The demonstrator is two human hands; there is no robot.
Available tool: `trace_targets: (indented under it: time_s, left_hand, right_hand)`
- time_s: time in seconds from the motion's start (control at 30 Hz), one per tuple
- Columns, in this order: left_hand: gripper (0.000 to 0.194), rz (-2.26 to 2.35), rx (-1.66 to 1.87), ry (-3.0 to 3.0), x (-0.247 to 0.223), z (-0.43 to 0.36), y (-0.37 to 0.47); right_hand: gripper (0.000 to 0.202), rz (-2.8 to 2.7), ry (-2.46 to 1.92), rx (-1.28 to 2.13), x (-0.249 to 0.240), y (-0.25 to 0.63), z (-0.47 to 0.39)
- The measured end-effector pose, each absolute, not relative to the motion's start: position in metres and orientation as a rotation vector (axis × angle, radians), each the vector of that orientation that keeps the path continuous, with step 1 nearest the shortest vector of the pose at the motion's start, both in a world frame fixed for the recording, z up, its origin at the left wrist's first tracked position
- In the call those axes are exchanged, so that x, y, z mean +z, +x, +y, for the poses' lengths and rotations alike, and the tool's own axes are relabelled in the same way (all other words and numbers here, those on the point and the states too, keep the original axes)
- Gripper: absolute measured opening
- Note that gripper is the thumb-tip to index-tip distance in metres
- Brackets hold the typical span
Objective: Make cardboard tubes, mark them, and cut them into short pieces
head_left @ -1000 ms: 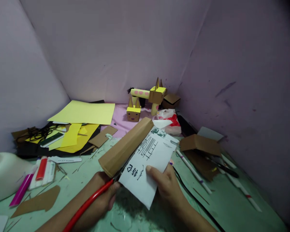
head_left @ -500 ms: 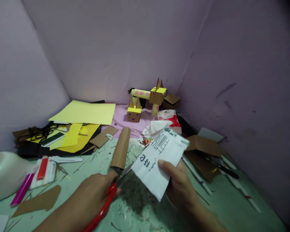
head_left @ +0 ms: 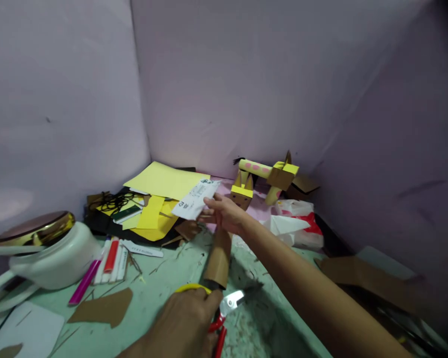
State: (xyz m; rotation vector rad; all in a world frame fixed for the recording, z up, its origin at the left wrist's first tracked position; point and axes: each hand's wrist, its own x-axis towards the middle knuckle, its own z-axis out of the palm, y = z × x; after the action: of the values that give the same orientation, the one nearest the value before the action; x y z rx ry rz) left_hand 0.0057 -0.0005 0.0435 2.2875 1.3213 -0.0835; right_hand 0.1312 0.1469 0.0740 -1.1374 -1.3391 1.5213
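Note:
My left hand, low in the middle, is closed around scissors with red and yellow handles; the metal blades point right over the table. My right hand stretches across to the back left, its fingers pinching one edge of a flat white piece with dark print, over the sheets of paper. Beneath that wrist lies a brown cardboard tube, its near end close to the scissors.
Behind lie a pale yellow sheet and yellow scraps. Cardboard animal figures stand at the back, a plastic bag before them. Markers, a cardboard scrap and a white teapot are left. A cardboard piece lies right.
My right hand has carried the white piece away from the scissors, forward and left over the papers. The scissors stay in my left hand. The view has swung left.

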Motion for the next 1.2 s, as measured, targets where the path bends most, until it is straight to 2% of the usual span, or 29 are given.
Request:
trace_targets:
  time_s: [0.13,0.27,0.37,0.47,0.63,0.73,0.8,0.93,1.0,1.1,1.2]
  left_hand:
    - [0.044,1.291,-0.127,2.374,0.039,0.002,0.007]
    - [0.031,1.198,-0.082,2.497,0.043,-0.001,0.002]
    - [0.013,1.240,0.337,2.546,0.044,-0.003,-0.006]
    - [0.009,1.297,0.881,2.531,0.038,0.000,-0.011]
    - [0.014,1.412,1.054,2.534,0.027,0.013,-0.014]
    - [0.023,1.464,1.127,2.450,0.032,0.016,-0.020]
    - [0.027,1.444,0.976,2.397,0.041,0.013,-0.021]
    - [0.028,1.292,0.286,2.375,0.059,0.002,-0.010]
    - [0.037,1.252,0.087,2.405,0.061,-0.003,-0.001]
    - [0.047,1.237,0.024,2.484,0.056,-0.006,0.009]
    - [0.048,1.274,0.071,2.537,0.048,0.001,0.003]
  right_hand:
    - [0.055,-1.573,-1.185,1.320,0.067,0.136,0.172]
    - [0.067,-1.928,-1.254,1.068,0.058,0.174,0.174]
    - [0.073,-2.272,-1.194,0.897,0.055,0.198,0.161]
    - [0.078,-2.567,-1.045,0.747,0.051,0.202,0.144]
    - [0.057,-2.762,-0.903,0.528,0.050,0.196,0.128]
    - [0.045,-2.636,-1.052,0.463,0.064,0.207,0.121]
    - [0.039,-2.460,-1.231,0.441,0.076,0.219,0.112]
    - [0.036,-2.092,-1.500,0.530,0.087,0.238,0.081]
    - [0.037,-1.858,-1.487,0.830,0.081,0.241,0.062]
    - [0.046,-1.288,-1.209,1.481,0.067,0.237,0.036]
    - [0.056,-1.087,-1.060,1.652,0.057,0.233,0.017]
